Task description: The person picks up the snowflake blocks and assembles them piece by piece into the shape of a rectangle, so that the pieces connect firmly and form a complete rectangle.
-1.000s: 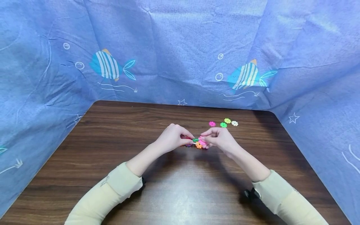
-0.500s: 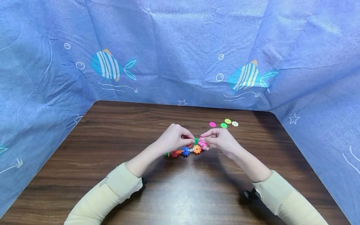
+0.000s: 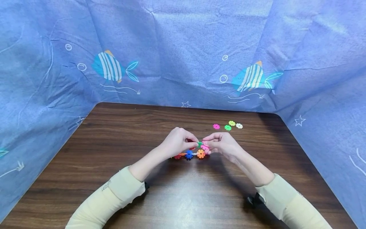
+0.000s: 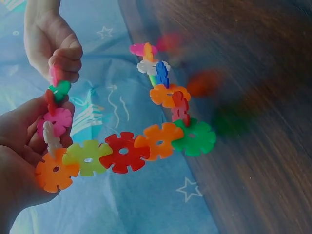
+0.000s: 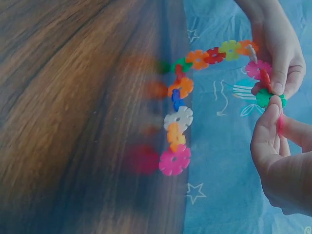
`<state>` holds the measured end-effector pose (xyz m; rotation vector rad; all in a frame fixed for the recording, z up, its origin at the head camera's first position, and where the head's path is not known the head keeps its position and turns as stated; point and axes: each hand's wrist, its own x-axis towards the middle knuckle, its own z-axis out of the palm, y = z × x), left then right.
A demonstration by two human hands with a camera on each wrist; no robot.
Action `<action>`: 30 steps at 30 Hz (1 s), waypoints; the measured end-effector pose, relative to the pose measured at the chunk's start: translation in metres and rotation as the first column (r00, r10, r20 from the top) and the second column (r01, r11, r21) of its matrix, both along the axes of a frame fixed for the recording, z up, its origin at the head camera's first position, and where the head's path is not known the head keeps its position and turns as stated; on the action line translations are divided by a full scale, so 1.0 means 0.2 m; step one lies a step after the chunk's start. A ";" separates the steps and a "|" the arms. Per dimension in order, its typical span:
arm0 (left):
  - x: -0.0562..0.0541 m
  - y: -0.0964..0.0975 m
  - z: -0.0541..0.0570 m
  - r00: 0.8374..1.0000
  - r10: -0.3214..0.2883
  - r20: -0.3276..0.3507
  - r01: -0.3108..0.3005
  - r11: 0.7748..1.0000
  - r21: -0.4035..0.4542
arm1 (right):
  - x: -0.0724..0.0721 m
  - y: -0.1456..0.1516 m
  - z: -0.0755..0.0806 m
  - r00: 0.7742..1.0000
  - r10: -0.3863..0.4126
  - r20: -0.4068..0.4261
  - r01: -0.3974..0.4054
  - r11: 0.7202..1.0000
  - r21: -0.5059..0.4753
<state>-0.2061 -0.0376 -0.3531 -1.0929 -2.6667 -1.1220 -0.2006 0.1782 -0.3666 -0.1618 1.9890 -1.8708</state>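
Observation:
A chain of interlocking plastic snowflake discs in many colours curves below both hands. My left hand (image 3: 177, 141) grips one end of it, with finger and thumb at the green disc (image 5: 264, 99) and the red disc (image 4: 51, 102) beside it. Facing it, my right hand (image 3: 224, 145) pinches a pink disc (image 5: 280, 125) right against that green one; fingers cover much of this pink disc. The chain's other end, a bright pink disc (image 5: 174, 160), hangs free close over the table. A blue disc (image 3: 188, 155) and an orange disc (image 3: 201, 154) show on the near stretch.
Loose discs lie on the brown wooden table (image 3: 120, 127) beyond my right hand: pink (image 3: 216, 126), green (image 3: 227, 127), yellow (image 3: 232, 123) and white (image 3: 239, 126). A blue fish-print curtain (image 3: 183, 47) encloses the table's back and sides.
The chain's near stretch, mostly hidden behind the hands a second ago, has swung down toward the body and into view. Both hands stay nearly in place, still at the green and pink discs.

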 end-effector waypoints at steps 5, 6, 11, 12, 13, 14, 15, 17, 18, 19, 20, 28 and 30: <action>0.00 -0.01 0.00 1.000 0.004 -0.031 -0.006 0.999 -0.053 | -0.01 0.00 -0.02 1.000 0.026 0.014 -0.026 1.000 0.001; 0.00 -0.01 0.00 0.999 0.001 -0.040 -0.004 0.998 -0.063 | -0.01 0.00 -0.02 0.999 0.029 0.016 -0.029 1.000 0.001; -0.02 -0.02 0.01 0.999 -0.026 -0.044 0.022 0.996 -0.090 | -0.01 0.01 -0.03 0.999 0.039 0.024 -0.039 0.999 -0.012; -0.02 -0.02 0.01 0.999 -0.030 -0.035 0.027 0.995 -0.091 | -0.01 0.01 -0.03 0.999 0.042 0.026 -0.042 0.999 -0.016; -0.02 -0.02 0.01 0.999 -0.033 -0.026 0.031 0.995 -0.092 | -0.01 0.02 -0.03 0.999 0.045 0.026 -0.045 0.999 -0.018; -0.02 -0.02 0.02 0.999 -0.036 -0.016 0.034 0.995 -0.091 | -0.01 0.02 -0.02 0.999 0.050 0.021 -0.050 0.999 -0.020; -0.02 -0.03 0.02 0.999 -0.038 -0.005 0.037 0.995 -0.091 | -0.02 0.03 -0.02 0.998 0.053 0.015 -0.053 0.998 -0.018; -0.03 -0.04 0.02 0.999 -0.041 0.021 0.043 0.995 -0.093 | -0.02 0.05 -0.02 0.998 0.061 -0.007 -0.061 0.998 0.001; -0.03 -0.04 0.02 0.998 -0.046 0.032 0.048 0.995 -0.092 | -0.03 0.06 -0.02 0.997 0.067 -0.028 -0.067 0.998 0.017; -0.03 -0.04 0.02 0.998 -0.050 0.042 0.053 0.994 -0.092 | -0.03 0.08 -0.02 0.996 0.073 -0.051 -0.071 0.997 0.035; -0.03 -0.05 0.02 0.997 -0.053 0.052 0.058 0.994 -0.091 | -0.04 0.09 -0.01 0.994 0.076 -0.073 -0.072 0.996 0.057; -0.04 -0.06 0.02 0.992 -0.105 0.071 0.111 0.990 -0.088 | -0.09 0.20 -0.02 0.975 0.081 -0.208 -0.039 0.979 0.200; -0.05 -0.07 0.02 0.989 -0.127 0.081 0.133 0.988 -0.074 | -0.11 0.23 -0.02 0.967 0.074 -0.242 -0.017 0.973 0.231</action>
